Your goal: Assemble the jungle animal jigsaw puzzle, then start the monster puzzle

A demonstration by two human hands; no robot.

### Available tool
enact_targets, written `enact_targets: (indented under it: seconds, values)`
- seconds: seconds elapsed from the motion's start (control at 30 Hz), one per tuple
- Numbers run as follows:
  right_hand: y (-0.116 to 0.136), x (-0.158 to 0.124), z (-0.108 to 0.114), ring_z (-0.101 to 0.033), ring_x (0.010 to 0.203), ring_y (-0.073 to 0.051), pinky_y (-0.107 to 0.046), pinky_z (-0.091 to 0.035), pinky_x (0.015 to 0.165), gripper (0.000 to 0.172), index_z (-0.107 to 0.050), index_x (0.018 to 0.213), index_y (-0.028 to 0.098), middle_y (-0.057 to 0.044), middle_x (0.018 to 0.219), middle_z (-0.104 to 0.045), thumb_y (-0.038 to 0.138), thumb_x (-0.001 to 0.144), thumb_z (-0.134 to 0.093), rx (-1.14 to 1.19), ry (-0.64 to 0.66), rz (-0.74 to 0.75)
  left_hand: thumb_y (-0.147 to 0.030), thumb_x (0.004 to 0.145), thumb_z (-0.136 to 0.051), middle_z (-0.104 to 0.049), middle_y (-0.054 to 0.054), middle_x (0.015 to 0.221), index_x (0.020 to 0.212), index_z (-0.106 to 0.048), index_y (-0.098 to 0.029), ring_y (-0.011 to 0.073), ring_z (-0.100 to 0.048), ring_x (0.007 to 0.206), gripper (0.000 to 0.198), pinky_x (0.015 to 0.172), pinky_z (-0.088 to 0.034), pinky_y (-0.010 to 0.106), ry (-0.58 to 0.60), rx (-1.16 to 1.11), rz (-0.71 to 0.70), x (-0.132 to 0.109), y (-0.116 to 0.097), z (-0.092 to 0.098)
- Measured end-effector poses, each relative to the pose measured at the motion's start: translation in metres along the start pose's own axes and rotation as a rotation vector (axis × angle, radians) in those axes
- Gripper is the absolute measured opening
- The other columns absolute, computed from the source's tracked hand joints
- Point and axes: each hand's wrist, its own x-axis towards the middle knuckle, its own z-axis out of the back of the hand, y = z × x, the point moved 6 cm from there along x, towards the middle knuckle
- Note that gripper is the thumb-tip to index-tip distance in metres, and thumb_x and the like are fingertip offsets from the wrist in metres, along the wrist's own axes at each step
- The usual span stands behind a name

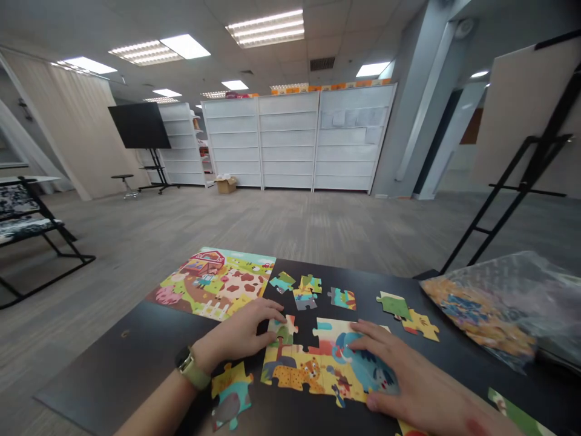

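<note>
A partly joined jigsaw puzzle [318, 369] with a leopard and a blue elephant lies on the black table. My right hand [390, 363] rests over its right side, fingers spread and thumb on the lower edge. At the upper left corner is my left hand [247, 330], thumb and fingers apart beside a tree puzzle piece [285, 333]; the fingertips seem to touch its edge. That piece meets the joined part below, with a gap to its right. Two joined-looking pieces [231, 393] in yellow and teal lie near my left wrist.
A finished-looking farm picture [218, 281] lies at the table's far left. Loose puzzle pieces [342, 298] are scattered beyond the puzzle, with green and yellow pieces [420, 325] farther right. A clear plastic bag [490, 309] of pieces sits at the right, near an easel [521, 175].
</note>
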Motion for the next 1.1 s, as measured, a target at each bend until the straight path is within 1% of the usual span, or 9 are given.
enact_targets:
  seconds: [0.1, 0.23, 0.33, 0.47, 0.67, 0.73, 0.87, 0.97, 1.1]
  values:
    - [0.000, -0.001, -0.001, -0.020, 0.155, -0.033, -0.051, -0.019, 0.126, 0.070, -0.058, 0.142, 0.032, -0.005, 0.167, -0.028, 0.052, 0.078, -0.074, -0.017, 0.016, -0.014, -0.014, 0.084, -0.072, -0.066, 0.006, 0.126, 0.119, -0.071, -0.025, 0.0249, -0.058, 0.122, 0.037, 0.109, -0.043, 0.038, 0.000, -0.042, -0.013, -0.001, -0.002, -0.001]
    - [0.001, -0.001, -0.001, -0.020, 0.155, -0.034, -0.052, -0.019, 0.126, 0.070, -0.057, 0.143, 0.032, -0.004, 0.168, -0.026, 0.049, 0.077, -0.073, -0.021, 0.038, -0.040, -0.008, 0.080, -0.068, -0.066, 0.003, 0.116, 0.119, -0.070, -0.028, 0.0211, -0.063, 0.107, 0.044, 0.096, -0.049, 0.033, -0.051, -0.098, 0.012, 0.000, -0.005, 0.004]
    - [0.001, -0.001, -0.001, -0.020, 0.155, -0.034, -0.052, -0.019, 0.126, 0.069, -0.056, 0.144, 0.033, -0.003, 0.168, -0.025, 0.050, 0.078, -0.072, -0.011, 0.048, -0.041, -0.007, 0.083, -0.059, -0.068, 0.002, 0.109, 0.111, -0.072, -0.027, 0.0181, -0.064, 0.094, 0.037, 0.082, -0.050, 0.029, -0.123, -0.134, 0.044, 0.000, -0.001, 0.011]
    - [0.000, 0.000, -0.001, -0.020, 0.155, -0.034, -0.053, -0.018, 0.126, 0.069, -0.057, 0.143, 0.034, -0.003, 0.168, -0.026, 0.047, 0.077, -0.074, 0.003, 0.031, -0.031, -0.014, 0.088, -0.056, -0.069, 0.004, 0.106, 0.110, -0.069, -0.022, 0.0182, -0.064, 0.092, 0.027, 0.080, -0.051, 0.028, -0.235, -0.153, 0.100, -0.001, 0.015, 0.019]
    - [0.000, 0.000, 0.001, -0.020, 0.155, -0.036, -0.054, -0.016, 0.126, 0.070, -0.060, 0.140, 0.032, -0.006, 0.167, -0.029, 0.047, 0.074, -0.077, 0.053, 0.005, -0.031, -0.019, 0.087, -0.059, -0.071, 0.003, 0.091, 0.106, -0.070, -0.021, 0.0175, -0.063, 0.072, 0.022, 0.064, -0.049, 0.027, -0.271, -0.072, 0.155, 0.002, 0.033, 0.009]
    - [0.002, -0.001, 0.002, -0.020, 0.155, -0.035, -0.053, -0.017, 0.126, 0.070, -0.060, 0.140, 0.032, -0.006, 0.167, -0.029, 0.046, 0.074, -0.077, 0.056, 0.012, -0.035, -0.018, 0.086, -0.061, -0.072, 0.002, 0.092, 0.103, -0.072, -0.024, 0.0194, -0.065, 0.077, 0.022, 0.071, -0.051, 0.030, -0.270, -0.020, 0.133, 0.004, 0.031, 0.006]
    - [0.008, -0.004, 0.005, -0.020, 0.155, -0.035, -0.051, -0.017, 0.126, 0.074, -0.060, 0.141, 0.027, -0.009, 0.167, -0.028, 0.050, 0.073, -0.078, 0.049, 0.033, -0.031, -0.019, 0.087, -0.061, -0.073, 0.003, 0.109, 0.102, -0.072, -0.027, 0.0242, -0.064, 0.108, 0.020, 0.098, -0.048, 0.037, -0.287, 0.081, 0.074, 0.014, 0.025, 0.006]
    - [0.009, -0.006, 0.007, -0.019, 0.155, -0.035, -0.051, -0.016, 0.126, 0.076, -0.059, 0.141, 0.026, -0.010, 0.167, -0.028, 0.049, 0.071, -0.079, 0.055, 0.037, -0.037, -0.021, 0.091, -0.056, -0.072, 0.006, 0.119, 0.111, -0.069, -0.025, 0.0263, -0.062, 0.117, 0.024, 0.104, -0.046, 0.040, -0.328, 0.166, 0.098, 0.030, 0.031, 0.008]
    - [0.009, -0.007, 0.008, -0.023, 0.154, -0.037, -0.053, -0.019, 0.125, 0.078, -0.060, 0.140, 0.025, -0.012, 0.165, -0.031, 0.044, 0.067, -0.083, 0.089, 0.016, -0.015, -0.029, 0.090, -0.058, -0.067, 0.010, 0.133, 0.131, -0.062, -0.024, 0.0304, -0.058, 0.127, 0.041, 0.109, -0.044, 0.047, -0.354, 0.264, 0.151, 0.052, 0.044, 0.003]
